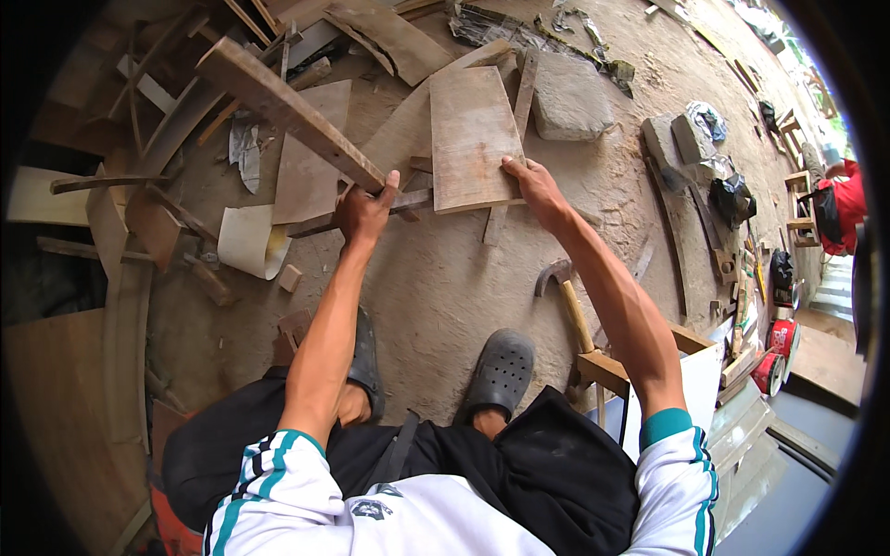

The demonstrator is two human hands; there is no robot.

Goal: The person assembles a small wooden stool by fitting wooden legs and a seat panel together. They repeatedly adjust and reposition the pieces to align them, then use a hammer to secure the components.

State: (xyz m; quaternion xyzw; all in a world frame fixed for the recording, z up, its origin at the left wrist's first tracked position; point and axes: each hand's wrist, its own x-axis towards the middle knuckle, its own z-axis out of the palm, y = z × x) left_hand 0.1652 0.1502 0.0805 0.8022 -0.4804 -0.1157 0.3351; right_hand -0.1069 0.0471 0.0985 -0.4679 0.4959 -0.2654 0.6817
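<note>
In the left hand (pixel 364 213) sits a gripped plank (pixel 295 117); the right hand (pixel 539 188) clasps a board (pixel 474 139) (fingers mostly hidden beneath).

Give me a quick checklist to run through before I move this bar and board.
1. Left hand gripping the wooden bar near its end: ok.
2. Right hand gripping the flat board at its near right corner: ok.
3. Hammer out of both hands: ok, off to the right.
4. Both feet in clogs: ok.
5. Ground beyond the hands uncluttered: not ok, loose planks there.
6. Bar free of nails: cannot tell.
</note>
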